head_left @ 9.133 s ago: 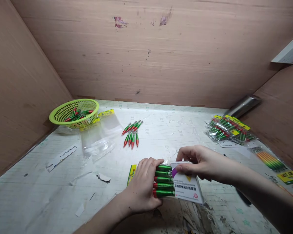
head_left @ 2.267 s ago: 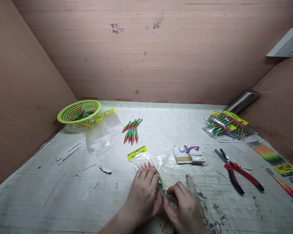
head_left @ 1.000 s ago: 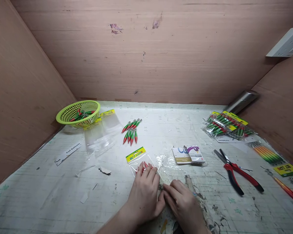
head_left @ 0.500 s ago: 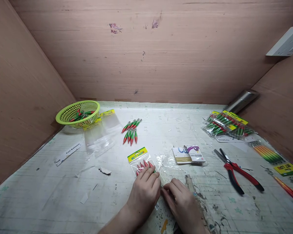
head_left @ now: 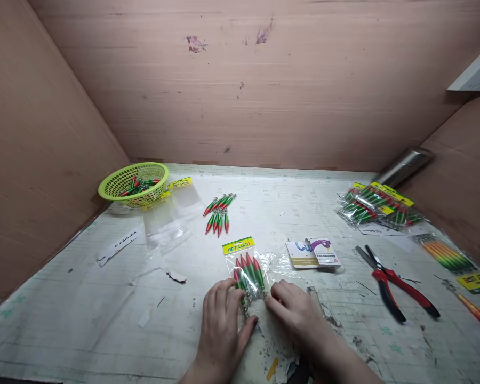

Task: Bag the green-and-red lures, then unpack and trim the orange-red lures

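Note:
A clear plastic bag with a yellow "BCT LURE" header lies flat before me. Inside it are several red-and-green fishing lures, red ends toward the header and metal rings toward me. My left hand rests at the bag's lower left; its fingers touch that edge, with the thumb spread apart below. At the lower right corner, the curled fingers of my right hand pinch the bag's edge. Loose lures of the same kind lie in two groups beyond the bag.
A green basket holding lures stands back left, beside flat bags. Packed lures are heaped back right near a metal cylinder. Pliers and a small box lie to the right. Board walls enclose the table.
My left hand has slid off the bag's face to its lower left, thumb spreading, uncovering the lures. The bag has turned more upright. My right hand stays at the lower right corner.

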Action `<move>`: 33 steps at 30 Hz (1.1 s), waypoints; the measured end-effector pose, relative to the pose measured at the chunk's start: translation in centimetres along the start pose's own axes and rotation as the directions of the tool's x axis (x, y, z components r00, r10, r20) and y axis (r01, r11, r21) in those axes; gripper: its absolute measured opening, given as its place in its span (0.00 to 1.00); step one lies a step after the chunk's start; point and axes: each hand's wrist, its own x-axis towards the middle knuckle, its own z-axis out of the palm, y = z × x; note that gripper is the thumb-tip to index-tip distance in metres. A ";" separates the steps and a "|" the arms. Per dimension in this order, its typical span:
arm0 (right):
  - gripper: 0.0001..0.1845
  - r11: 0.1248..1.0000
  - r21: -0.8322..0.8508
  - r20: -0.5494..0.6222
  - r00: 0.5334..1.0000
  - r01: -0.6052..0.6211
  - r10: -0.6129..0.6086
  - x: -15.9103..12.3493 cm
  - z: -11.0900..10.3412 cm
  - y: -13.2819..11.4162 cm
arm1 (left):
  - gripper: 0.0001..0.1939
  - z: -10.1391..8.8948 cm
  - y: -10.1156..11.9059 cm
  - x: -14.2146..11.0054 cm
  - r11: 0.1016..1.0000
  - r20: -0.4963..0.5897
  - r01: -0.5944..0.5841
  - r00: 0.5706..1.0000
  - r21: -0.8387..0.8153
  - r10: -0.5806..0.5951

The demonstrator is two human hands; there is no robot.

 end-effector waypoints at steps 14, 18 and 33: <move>0.20 0.960 -0.069 -0.145 0.949 0.272 -0.279 4.7 2.4 -0.5 | 0.15 -1.0 -0.6 1.4 0.831 0.402 0.502 0.830 -0.239 -0.386; 0.22 0.961 -0.023 -0.157 0.949 0.274 -0.274 5.3 2.4 -0.2 | 0.15 -1.4 -0.5 2.3 0.748 0.524 0.630 0.717 -0.207 -0.459; 0.20 0.989 0.000 -0.166 0.975 0.149 -0.147 5.0 2.3 -0.5 | 0.05 -0.6 -0.2 1.4 0.916 0.167 0.308 0.948 -0.258 -0.272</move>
